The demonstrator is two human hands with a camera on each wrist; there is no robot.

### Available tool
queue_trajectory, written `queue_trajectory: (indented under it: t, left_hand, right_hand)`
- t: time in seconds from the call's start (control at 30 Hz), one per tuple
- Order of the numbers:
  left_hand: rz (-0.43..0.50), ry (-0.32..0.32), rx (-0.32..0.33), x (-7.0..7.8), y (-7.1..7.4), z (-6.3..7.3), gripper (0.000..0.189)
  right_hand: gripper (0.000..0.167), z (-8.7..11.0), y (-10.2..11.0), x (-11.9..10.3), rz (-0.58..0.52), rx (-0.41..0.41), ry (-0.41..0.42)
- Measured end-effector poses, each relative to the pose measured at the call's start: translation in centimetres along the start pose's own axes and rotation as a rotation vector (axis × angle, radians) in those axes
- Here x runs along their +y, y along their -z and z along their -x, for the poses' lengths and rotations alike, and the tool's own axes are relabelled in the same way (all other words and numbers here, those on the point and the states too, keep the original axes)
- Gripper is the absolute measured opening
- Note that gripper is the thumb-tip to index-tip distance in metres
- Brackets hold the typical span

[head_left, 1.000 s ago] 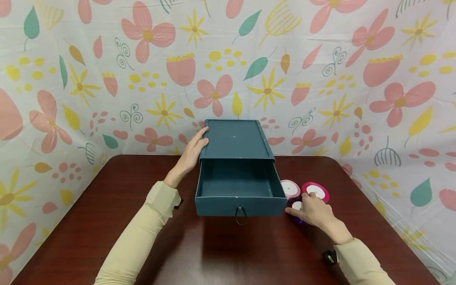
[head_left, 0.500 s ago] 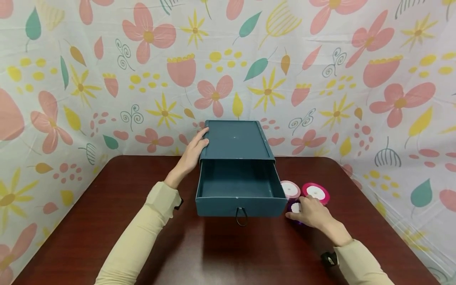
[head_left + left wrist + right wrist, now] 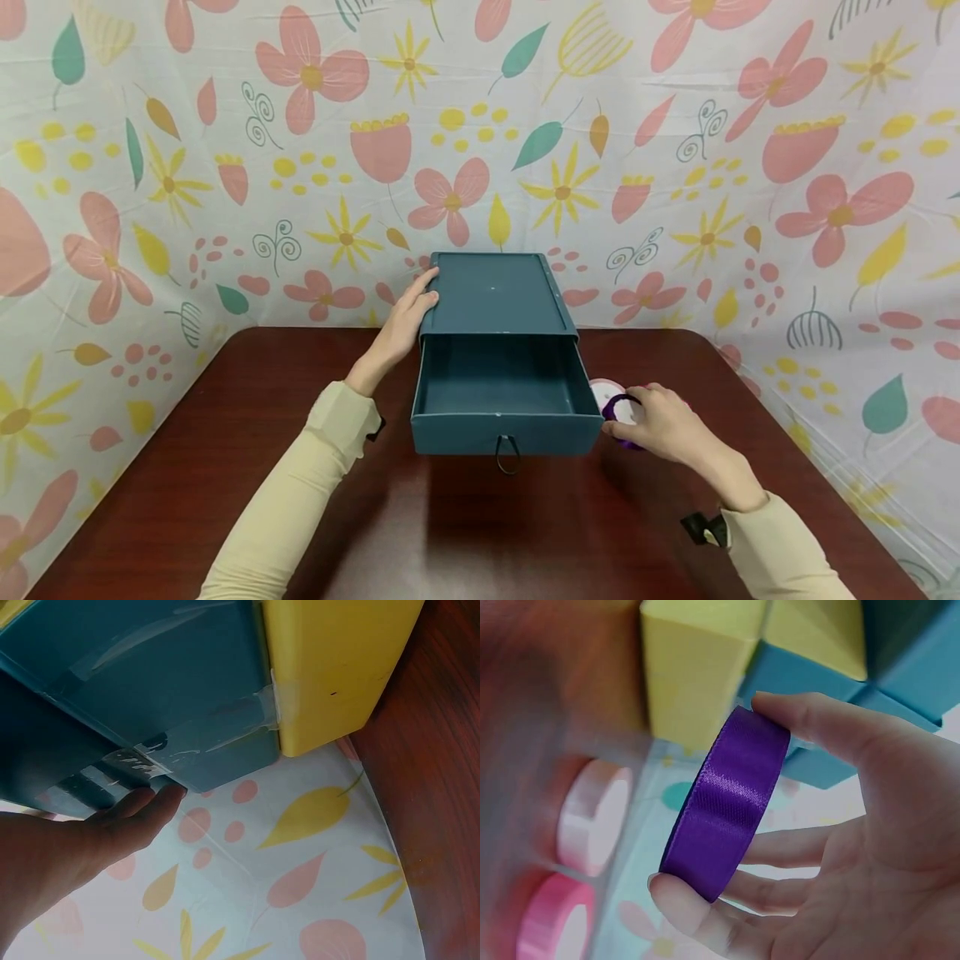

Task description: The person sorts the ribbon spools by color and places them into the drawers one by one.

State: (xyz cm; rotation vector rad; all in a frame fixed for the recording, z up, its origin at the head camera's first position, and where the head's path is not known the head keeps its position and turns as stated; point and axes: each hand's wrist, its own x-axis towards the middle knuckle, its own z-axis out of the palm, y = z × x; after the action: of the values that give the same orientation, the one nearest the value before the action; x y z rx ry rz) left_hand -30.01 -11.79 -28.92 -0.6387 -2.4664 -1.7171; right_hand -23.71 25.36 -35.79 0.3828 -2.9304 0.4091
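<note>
My right hand (image 3: pixel 667 425) pinches a roll of purple ribbon (image 3: pixel 727 802) by its edges, thumb on one side and fingers on the other. In the right wrist view the roll is held above the table, apart from the other rolls. At the right of a blue-green drawer box (image 3: pixel 491 292), this hand is close to the front corner of its pulled-out drawer (image 3: pixel 502 435). My left hand (image 3: pixel 401 325) rests against the box's left side, fingers extended; the left wrist view shows its fingertips (image 3: pixel 169 799) at the taped blue-green wall.
A pale pink ribbon roll (image 3: pixel 592 817) and a bright pink one (image 3: pixel 555 922) lie on the dark red-brown table (image 3: pixel 300 367). Below the blue-green part, the box has a yellow section (image 3: pixel 330 675). A flowered cloth (image 3: pixel 480 125) hangs behind. A loop pull (image 3: pixel 507 457) hangs on the drawer front.
My right hand has taken hold of the purple ribbon roll and lifted it from the table, tilting it beside the drawer. The left hand has stayed on the box.
</note>
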Motion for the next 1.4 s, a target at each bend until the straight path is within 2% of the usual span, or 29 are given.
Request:
queue_trajectory:
  t: [0.23, 0.47, 0.7, 0.83, 0.97, 1.17, 1.4]
  left_hand:
    - [0.003, -0.012, -0.006, 0.1, 0.0, 0.2, 0.053]
    - [-0.007, -0.008, -0.003, 0.3, 0.1, 0.1, 0.053]
    - [0.002, -0.017, 0.012, -2.5, 0.2, -1.6, 0.052]
    - [0.0, -0.034, 0.023, -3.2, 0.1, -1.8, 0.053]
    - [-0.001, -0.043, 0.033, -3.3, 0.1, -1.8, 0.054]
    - [-0.015, -0.044, 0.036, -3.3, 0.0, -1.7, 0.055]
    - [-0.033, -0.03, 0.027, -3.4, -0.2, -1.8, 0.054]
  right_hand:
    - [0.072, -0.2, 2.5, -1.4, -0.003, 0.01, -0.002]
    - [0.071, -0.9, 5.6, -2.6, -0.002, 0.028, 0.054]
    - [0.07, -1.5, 8.5, -4.2, -0.036, 0.044, 0.111]
    - [0.072, -1.8, 9.7, -5.1, -0.056, 0.033, 0.111]
    - [0.07, -2.0, 10.5, -6.3, -0.066, 0.036, 0.127]
    - [0.059, -2.1, 11.0, -8.4, -0.088, 0.072, 0.202]
    - [0.066, -2.4, 10.9, -10.8, -0.146, -0.008, 0.257]
